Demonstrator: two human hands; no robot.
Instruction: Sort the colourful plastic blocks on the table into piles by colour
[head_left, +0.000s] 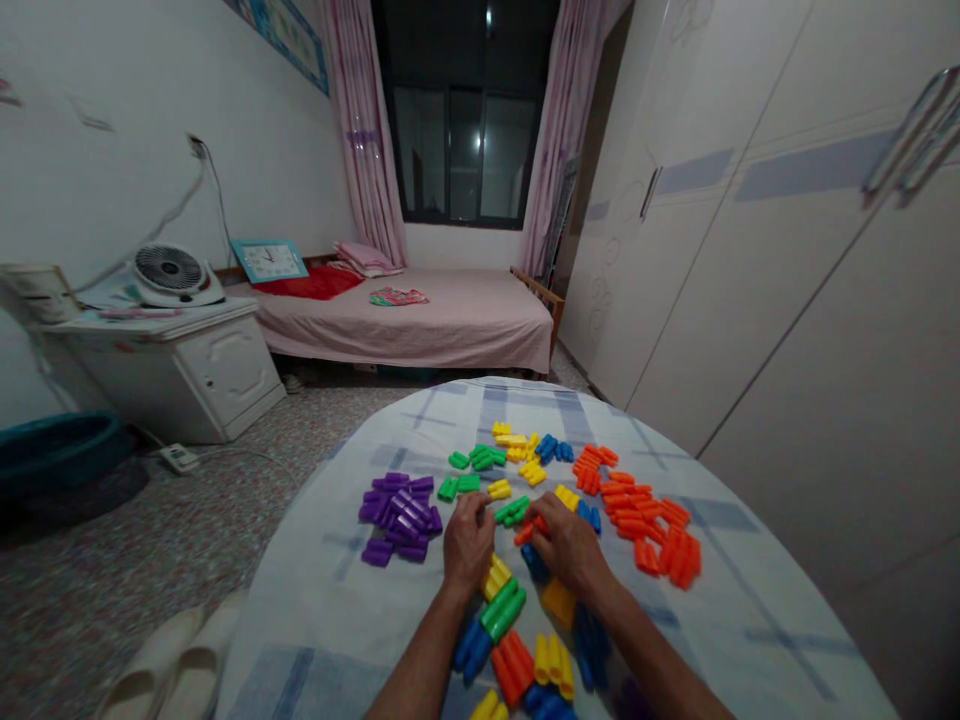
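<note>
My left hand (469,543) rests over the table with its fingers curled together. Whatever is in them, if anything, is hidden. Just to its right lies a green tube-shaped plastic block (513,511), between my two hands. My right hand (568,543) is closed around an orange tube-shaped block (529,529), which sticks out at its fingertips. Under my wrists and forearms lie more joined blocks, among them a green block (504,608), a blue block (472,648) and an orange block (513,664). My right arm partly covers some blue and yellow ones.
Purple blocks (401,517) are heaped on the left of the round cloth-covered table (315,600). Orange blocks (637,510) spread on the right, with yellow blocks (517,442), green blocks (486,457) and blue blocks (555,448) at the back. Beyond stands a bed (465,320).
</note>
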